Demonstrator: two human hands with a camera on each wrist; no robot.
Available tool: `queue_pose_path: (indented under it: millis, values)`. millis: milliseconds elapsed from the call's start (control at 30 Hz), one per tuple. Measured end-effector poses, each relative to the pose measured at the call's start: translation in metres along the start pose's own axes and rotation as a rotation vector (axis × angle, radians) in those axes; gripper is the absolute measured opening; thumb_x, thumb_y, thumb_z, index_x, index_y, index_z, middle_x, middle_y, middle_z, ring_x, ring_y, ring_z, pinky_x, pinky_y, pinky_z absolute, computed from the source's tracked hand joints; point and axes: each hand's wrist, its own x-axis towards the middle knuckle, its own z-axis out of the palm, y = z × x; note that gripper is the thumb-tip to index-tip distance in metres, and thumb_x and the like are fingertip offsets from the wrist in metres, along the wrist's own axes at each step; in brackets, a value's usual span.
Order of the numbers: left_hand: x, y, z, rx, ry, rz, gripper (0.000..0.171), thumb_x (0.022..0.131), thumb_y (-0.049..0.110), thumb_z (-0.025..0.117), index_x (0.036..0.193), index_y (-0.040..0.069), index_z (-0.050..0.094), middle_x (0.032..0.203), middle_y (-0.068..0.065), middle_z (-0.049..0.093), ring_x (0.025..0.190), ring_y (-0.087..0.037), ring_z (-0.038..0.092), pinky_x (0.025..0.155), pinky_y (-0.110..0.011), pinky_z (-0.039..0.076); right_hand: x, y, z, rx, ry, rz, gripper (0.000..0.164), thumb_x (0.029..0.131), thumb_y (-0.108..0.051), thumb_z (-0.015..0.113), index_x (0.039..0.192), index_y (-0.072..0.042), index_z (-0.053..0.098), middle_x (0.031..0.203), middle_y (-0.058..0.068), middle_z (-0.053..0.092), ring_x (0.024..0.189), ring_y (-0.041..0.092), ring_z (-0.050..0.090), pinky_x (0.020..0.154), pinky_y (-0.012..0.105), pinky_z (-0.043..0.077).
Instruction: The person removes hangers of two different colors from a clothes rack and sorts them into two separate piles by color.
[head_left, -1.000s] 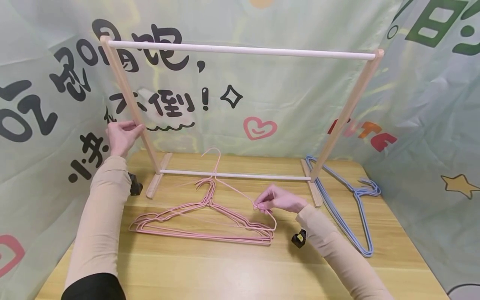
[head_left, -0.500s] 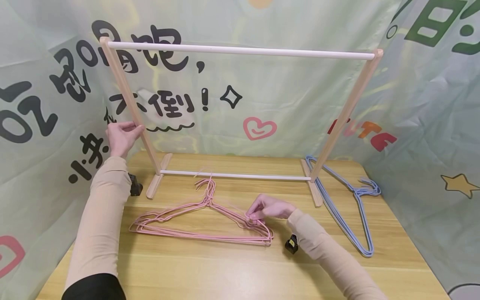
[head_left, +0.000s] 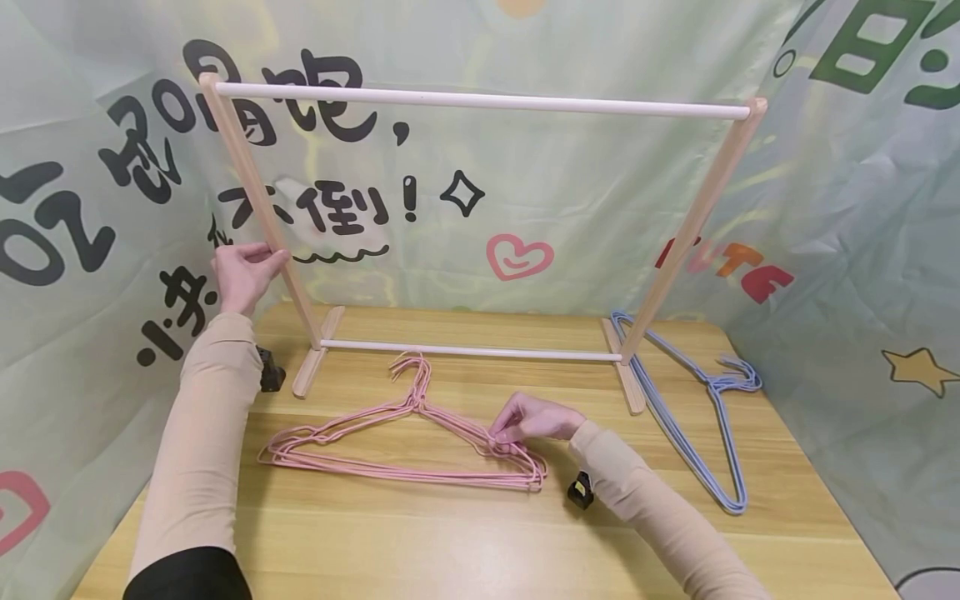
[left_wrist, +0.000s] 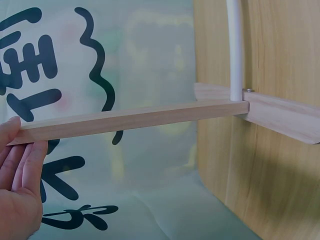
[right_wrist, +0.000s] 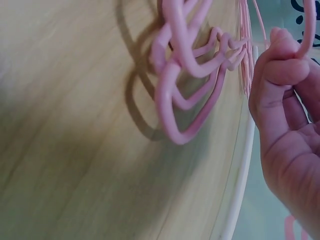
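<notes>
In the head view, my left hand (head_left: 243, 275) grips the left wooden post (head_left: 251, 179) of a small clothes rack. The left wrist view shows the thumb above this post (left_wrist: 125, 120) and the fingers beneath it. Several pink wire hangers (head_left: 417, 403) lie stacked on the table before the rack, their hooks toward its lower rod. My right hand (head_left: 536, 417) is over the stack's right shoulder. Between thumb and forefinger it pinches a pink hanger (right_wrist: 309, 30), seen in the right wrist view, while the other pink loops (right_wrist: 172, 107) lie beside it.
Blue hangers (head_left: 714, 387) lie at the table's right, partly behind the rack's right foot (head_left: 633, 387). The white top rod (head_left: 480, 99) and lower rod (head_left: 480, 351) span the rack. A printed cloth (head_left: 600, 208) closes off the back and sides.
My right hand has come down and slightly left, bringing the pinched pink hanger from above the stack onto it. The left hand stays on the post.
</notes>
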Motion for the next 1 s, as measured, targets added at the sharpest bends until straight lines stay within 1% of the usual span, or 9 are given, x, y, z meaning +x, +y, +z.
queue_pose_path:
  millis: [200, 400, 533, 600, 667, 767, 833, 933, 1000]
  values:
    - [-0.001, 0.0, 0.001, 0.011, 0.003, 0.0, 0.044, 0.087, 0.017, 0.077, 0.121, -0.01, 0.067, 0.054, 0.037, 0.053, 0.059, 0.017, 0.057, 0.062, -0.003, 0.047, 0.0, -0.003, 0.003, -0.062, 0.079, 0.043, 0.019, 0.088, 0.004, 0.067, 0.104, 0.015, 0.07, 0.085, 0.021, 0.075, 0.06, 0.005, 0.061, 0.056, 0.015, 0.051]
    - [-0.003, 0.001, 0.001, 0.035, 0.009, 0.004, 0.044, 0.088, 0.019, 0.077, 0.121, -0.008, 0.068, 0.055, 0.038, 0.052, 0.061, 0.018, 0.056, 0.063, -0.003, 0.047, -0.005, -0.008, 0.008, -0.173, 0.217, 0.066, 0.016, 0.089, -0.003, 0.071, 0.099, 0.009, 0.074, 0.081, 0.022, 0.073, 0.055, 0.008, 0.054, 0.052, 0.018, 0.048]
    - [-0.004, 0.002, 0.001, 0.056, 0.017, -0.015, 0.045, 0.088, 0.023, 0.077, 0.123, -0.003, 0.068, 0.056, 0.039, 0.051, 0.064, 0.018, 0.055, 0.069, -0.005, 0.048, -0.016, -0.013, 0.007, -0.276, 0.306, 0.067, 0.02, 0.091, -0.006, 0.07, 0.105, 0.007, 0.074, 0.092, 0.023, 0.074, 0.064, 0.02, 0.063, 0.06, 0.026, 0.055]
    - [-0.005, 0.003, 0.001, 0.074, 0.027, -0.017, 0.044, 0.089, 0.025, 0.076, 0.124, 0.0, 0.069, 0.056, 0.04, 0.05, 0.069, 0.019, 0.053, 0.078, -0.006, 0.046, -0.024, -0.015, 0.003, -0.369, 0.365, 0.04, 0.022, 0.092, -0.006, 0.068, 0.109, 0.008, 0.072, 0.099, 0.023, 0.074, 0.074, 0.025, 0.067, 0.067, 0.03, 0.059]
    - [-0.008, 0.004, 0.002, 0.101, 0.039, -0.02, 0.043, 0.089, 0.027, 0.075, 0.124, 0.002, 0.07, 0.068, 0.037, 0.061, 0.071, 0.018, 0.051, 0.084, -0.01, 0.045, -0.035, -0.015, -0.003, -0.464, 0.451, 0.003, 0.024, 0.093, -0.006, 0.067, 0.111, 0.01, 0.07, 0.103, 0.024, 0.073, 0.083, 0.032, 0.069, 0.073, 0.034, 0.061]
    - [-0.012, 0.006, 0.004, 0.133, 0.035, 0.002, 0.04, 0.092, 0.028, 0.072, 0.123, 0.003, 0.071, 0.098, 0.012, 0.077, 0.075, 0.018, 0.052, 0.088, -0.011, 0.045, -0.055, -0.011, -0.016, -0.607, 0.618, -0.03, 0.027, 0.093, -0.006, 0.065, 0.113, 0.012, 0.068, 0.111, 0.028, 0.07, 0.097, 0.039, 0.069, 0.085, 0.045, 0.061]
    - [-0.014, 0.007, 0.006, 0.149, 0.017, 0.008, 0.041, 0.093, 0.029, 0.07, 0.126, 0.004, 0.07, 0.118, -0.01, 0.072, 0.082, 0.016, 0.061, 0.091, -0.012, 0.051, -0.07, -0.008, -0.025, -0.671, 0.716, -0.01, 0.031, 0.095, -0.008, 0.065, 0.118, 0.012, 0.066, 0.118, 0.031, 0.067, 0.107, 0.046, 0.065, 0.092, 0.055, 0.057]
    - [-0.018, 0.009, 0.008, 0.165, -0.009, 0.029, 0.045, 0.095, 0.029, 0.068, 0.131, 0.003, 0.066, 0.129, -0.02, 0.065, 0.108, -0.003, 0.07, 0.099, -0.022, 0.055, -0.093, -0.005, -0.039, -0.737, 0.815, 0.055, 0.039, 0.098, -0.015, 0.064, 0.128, 0.01, 0.061, 0.132, 0.035, 0.058, 0.122, 0.055, 0.054, 0.104, 0.067, 0.044]
    - [-0.023, 0.009, 0.009, 0.18, -0.022, 0.05, 0.048, 0.095, 0.03, 0.068, 0.135, 0.003, 0.062, 0.132, -0.02, 0.063, 0.122, -0.021, 0.067, 0.108, -0.026, 0.05, -0.106, -0.003, -0.047, -0.781, 0.854, 0.091, 0.044, 0.099, -0.018, 0.062, 0.132, 0.01, 0.057, 0.138, 0.036, 0.052, 0.127, 0.057, 0.049, 0.108, 0.07, 0.038]
